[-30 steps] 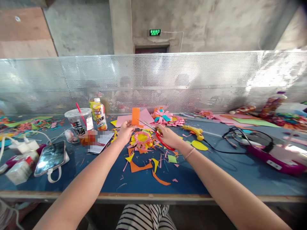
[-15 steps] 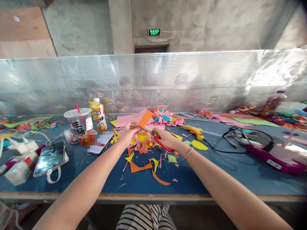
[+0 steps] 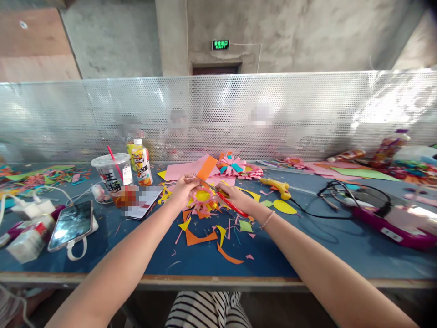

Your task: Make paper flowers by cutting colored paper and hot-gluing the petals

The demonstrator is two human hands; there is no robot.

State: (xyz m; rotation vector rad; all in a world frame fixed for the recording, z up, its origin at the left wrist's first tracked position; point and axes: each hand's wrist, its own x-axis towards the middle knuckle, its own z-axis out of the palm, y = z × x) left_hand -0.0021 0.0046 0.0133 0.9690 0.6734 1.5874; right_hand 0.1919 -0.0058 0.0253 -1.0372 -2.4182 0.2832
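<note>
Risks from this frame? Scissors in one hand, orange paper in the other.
1. The scissors in the right hand are open, with the blades reaching toward the left hand that pinches the orange paper. A slip might nick those fingers.
2. The paper flower lies right under the cut, so the blades may clip its petals.
3. The cup stands near the left forearm, beside a phone. A bump could spill it.

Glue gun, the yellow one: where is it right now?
In the head view, the glue gun lies on the blue table, right of the right hand and beside a yellow paper scrap.
</note>
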